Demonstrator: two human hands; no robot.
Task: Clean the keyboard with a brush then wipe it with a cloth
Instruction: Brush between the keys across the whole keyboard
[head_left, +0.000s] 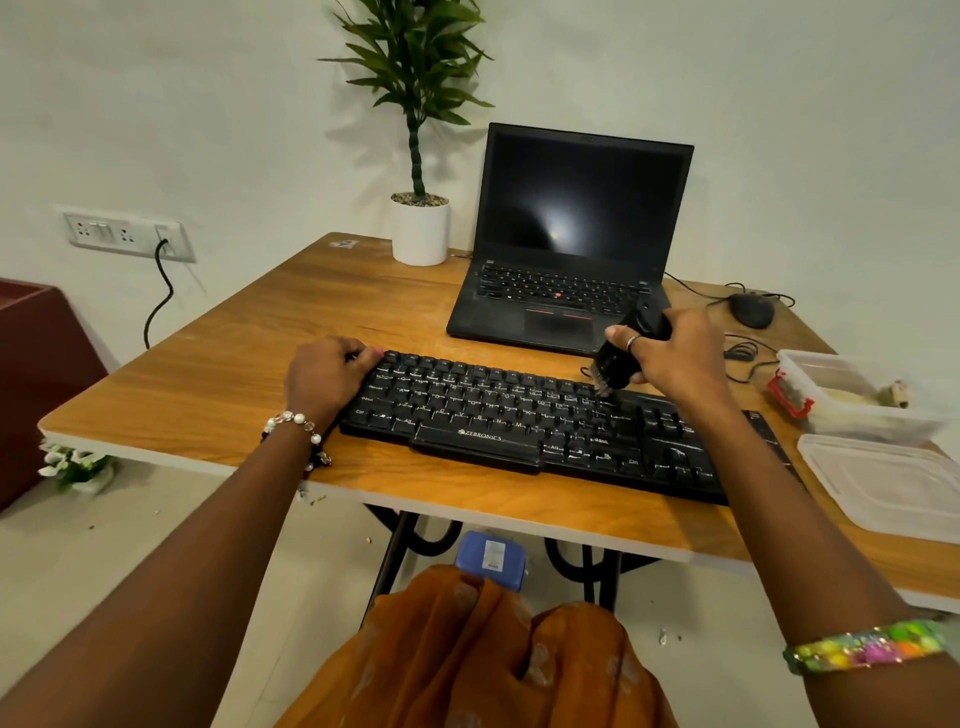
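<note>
A black keyboard (519, 421) lies across the front of the wooden table (260, 332). My left hand (327, 376) grips its far left corner, fingers curled over the edge. My right hand (675, 345) holds a black brush (621, 358) above the keyboard's upper right key rows. The bristles point down and touch the keys there. No cloth is in view.
An open black laptop (571, 244) stands behind the keyboard, a potted plant (420, 228) to its left. A black mouse (750, 310) with its cable lies at the back right. A clear plastic box (852, 395) and its lid (883, 486) sit at the right edge.
</note>
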